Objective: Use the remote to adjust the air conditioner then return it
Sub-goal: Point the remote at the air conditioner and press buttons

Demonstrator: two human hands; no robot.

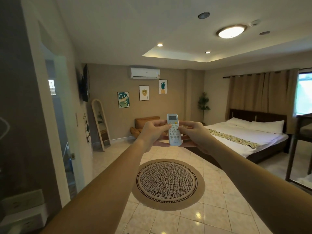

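A white remote (174, 132) with a small screen and an orange button stands upright in front of me, its top aimed toward the far wall. My left hand (152, 134) grips its left side, the thumb resting on the upper buttons. My right hand (194, 135) grips its right side, fingers curled behind it. The white air conditioner (145, 73) hangs high on the far wall, straight beyond the remote.
A round patterned rug (167, 183) lies on the tiled floor below my arms. A bed (244, 137) stands at the right, a leaning mirror (101, 124) at the left. Three pictures hang under the air conditioner. A dark table frame (297, 149) is at the far right.
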